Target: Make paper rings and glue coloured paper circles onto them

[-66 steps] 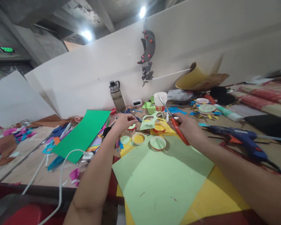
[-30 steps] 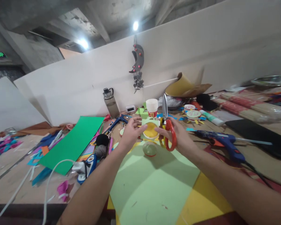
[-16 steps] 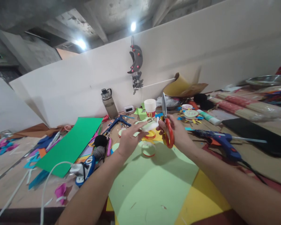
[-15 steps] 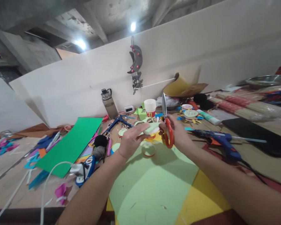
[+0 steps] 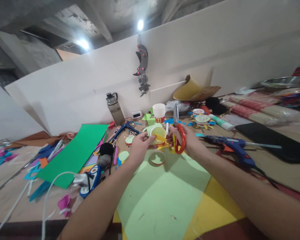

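Observation:
My left hand point(image 5: 140, 146) pinches a yellow paper piece point(image 5: 160, 137) between thumb and fingers. Right behind that paper is a pale green round piece with a white rim point(image 5: 157, 130); I cannot tell whether the fingers also grip it. My right hand point(image 5: 186, 138) is closed around scissors point(image 5: 180, 138) with red-orange handles, blades pointing up. Its fingertips are close to the yellow paper. Below the hands, a shallow round piece with a red edge point(image 5: 157, 157) rests on a light green sheet point(image 5: 162, 196).
White paper cups point(image 5: 159, 112) and a grey bottle point(image 5: 115, 109) stand at the back. A blue glue gun point(image 5: 232, 148) lies at right, near a black slab point(image 5: 270, 143). At left are a green sheet point(image 5: 75, 153) and a white cable point(image 5: 48, 196). Yellow sheet point(image 5: 215, 206) lies underneath.
The pale green piece between my hands was seen nearly edge-on; now a round, rimmed piece and yellow paper show there. My hands stay close together, scissors still in the right.

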`<state>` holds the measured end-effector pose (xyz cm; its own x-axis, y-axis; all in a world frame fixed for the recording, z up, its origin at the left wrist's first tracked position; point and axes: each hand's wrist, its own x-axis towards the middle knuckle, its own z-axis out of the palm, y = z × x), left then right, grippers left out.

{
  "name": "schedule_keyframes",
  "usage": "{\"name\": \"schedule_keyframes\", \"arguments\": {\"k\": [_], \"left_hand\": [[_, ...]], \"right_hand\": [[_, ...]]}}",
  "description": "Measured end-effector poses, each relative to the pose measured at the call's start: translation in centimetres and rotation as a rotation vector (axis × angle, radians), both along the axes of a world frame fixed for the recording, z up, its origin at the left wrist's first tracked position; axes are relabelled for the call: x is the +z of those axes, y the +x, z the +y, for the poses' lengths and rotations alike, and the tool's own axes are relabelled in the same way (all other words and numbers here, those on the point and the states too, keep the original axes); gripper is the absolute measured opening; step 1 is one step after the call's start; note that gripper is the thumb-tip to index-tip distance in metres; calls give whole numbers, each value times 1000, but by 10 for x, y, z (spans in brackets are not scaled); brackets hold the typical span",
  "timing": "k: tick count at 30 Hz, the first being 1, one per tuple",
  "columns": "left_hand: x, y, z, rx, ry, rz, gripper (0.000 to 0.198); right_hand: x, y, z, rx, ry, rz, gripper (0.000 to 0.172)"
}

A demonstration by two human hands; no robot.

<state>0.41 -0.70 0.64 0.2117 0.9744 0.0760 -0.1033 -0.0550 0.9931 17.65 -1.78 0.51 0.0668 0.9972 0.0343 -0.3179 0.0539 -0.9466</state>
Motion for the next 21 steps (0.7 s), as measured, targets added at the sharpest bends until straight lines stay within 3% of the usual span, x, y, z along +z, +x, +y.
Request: {"name": "schedule_keyframes", "arguments": {"k": [4,9,15,18,21], "left_hand": [[0,0,1,-9,-148,-115,38],[3,0,0,75,-255,-129,32],[2,4,-5,-30,-168,-133,31],[-1,8,-8,-34,-144,-128,35],[-4,11,-8,43,-72,-74,40]], "right_hand": [[3,1,-3,41,30,-67,53],[1,3,-2,57,67,-274,64],[-16,10,11,-55,72,-554,68],[-17,7,10,-62,98,-529,70],[-12,1,3,-22,107,-455,73]]}}
